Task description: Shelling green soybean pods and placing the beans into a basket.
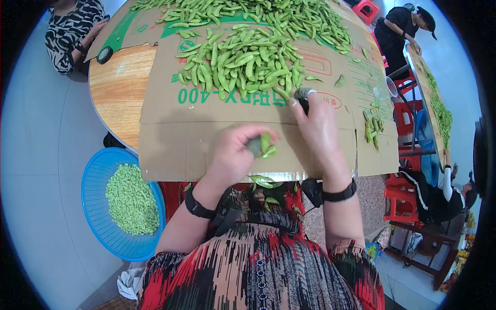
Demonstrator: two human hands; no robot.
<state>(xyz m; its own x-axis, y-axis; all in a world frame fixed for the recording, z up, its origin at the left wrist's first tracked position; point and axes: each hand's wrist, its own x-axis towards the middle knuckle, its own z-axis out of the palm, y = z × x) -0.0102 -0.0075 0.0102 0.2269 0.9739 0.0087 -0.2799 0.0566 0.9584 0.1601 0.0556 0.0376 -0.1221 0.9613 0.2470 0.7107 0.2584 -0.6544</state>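
My left hand (235,152) is closed, with green soybean pods (267,146) pinched at its fingertips above the cardboard; it is slightly blurred. My right hand (318,121) reaches to the near edge of a heap of soybean pods (243,62). Dark and grey covers sit on its fingertips, and its thumb and fingers close at the end of one pod (280,93). Below my left hand, several pods or empty shells (264,181) lie at the cardboard's edge and on my lap. A blue plastic basket (89,206) at left holds shelled green beans (132,199).
Printed cardboard (181,139) covers most of a round wooden table (119,85). A small cluster of pods (373,126) lies at right, a black round object (105,55) at far left. One person (72,36) sits at upper left; others work at a second table (431,98) with red stools (402,199).
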